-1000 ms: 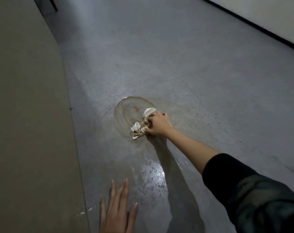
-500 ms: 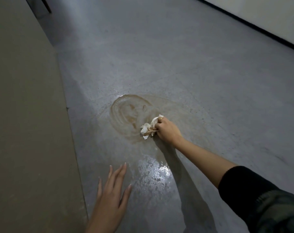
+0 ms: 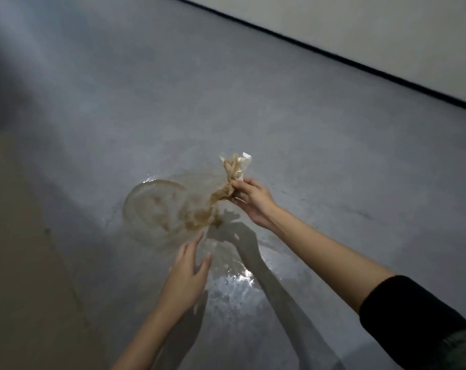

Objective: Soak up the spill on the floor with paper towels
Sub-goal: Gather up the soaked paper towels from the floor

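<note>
Pinched the sodden paper towel (image 3: 233, 180) in the right hand (image 3: 253, 201), long axis upright, lifted beyond and right of the brown spill (image 3: 170, 209), nearer than the slack, empty left hand (image 3: 185, 279).

Right hand (image 3: 253, 200) up off the ground, arm stretched out, fingers pinched together. Left hand (image 3: 185, 276) lower down, flat, fingers straight and a little apart.
</note>
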Demonstrator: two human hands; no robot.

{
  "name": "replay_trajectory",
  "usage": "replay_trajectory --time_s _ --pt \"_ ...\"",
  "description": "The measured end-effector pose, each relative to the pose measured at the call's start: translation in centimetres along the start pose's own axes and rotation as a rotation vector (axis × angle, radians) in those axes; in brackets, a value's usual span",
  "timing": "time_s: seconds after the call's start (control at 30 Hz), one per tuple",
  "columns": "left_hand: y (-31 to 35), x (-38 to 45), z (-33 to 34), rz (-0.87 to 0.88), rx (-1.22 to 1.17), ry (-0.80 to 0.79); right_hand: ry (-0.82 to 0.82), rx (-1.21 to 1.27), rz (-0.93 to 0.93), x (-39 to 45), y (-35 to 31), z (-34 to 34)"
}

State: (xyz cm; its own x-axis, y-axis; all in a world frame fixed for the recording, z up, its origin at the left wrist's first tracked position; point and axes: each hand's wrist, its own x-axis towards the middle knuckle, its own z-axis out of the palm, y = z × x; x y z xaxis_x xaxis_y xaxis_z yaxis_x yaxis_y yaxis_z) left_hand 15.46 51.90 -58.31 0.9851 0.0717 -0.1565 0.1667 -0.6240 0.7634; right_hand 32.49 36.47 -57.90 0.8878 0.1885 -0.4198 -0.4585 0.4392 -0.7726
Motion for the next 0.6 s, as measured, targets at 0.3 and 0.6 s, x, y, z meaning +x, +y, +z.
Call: replay_trajectory --time_s 0.3,0.6 --pt "7.7 6.5 3.5 0.053 -0.088 -0.042 0.143 0.271 -0.243 -9.4 -8.7 -4.7" --pt "15.6 3.8 7.8 0.061 -0.259 -0.306 0.362 0.544 -0.548 -27.9 -15.3 -9.1"
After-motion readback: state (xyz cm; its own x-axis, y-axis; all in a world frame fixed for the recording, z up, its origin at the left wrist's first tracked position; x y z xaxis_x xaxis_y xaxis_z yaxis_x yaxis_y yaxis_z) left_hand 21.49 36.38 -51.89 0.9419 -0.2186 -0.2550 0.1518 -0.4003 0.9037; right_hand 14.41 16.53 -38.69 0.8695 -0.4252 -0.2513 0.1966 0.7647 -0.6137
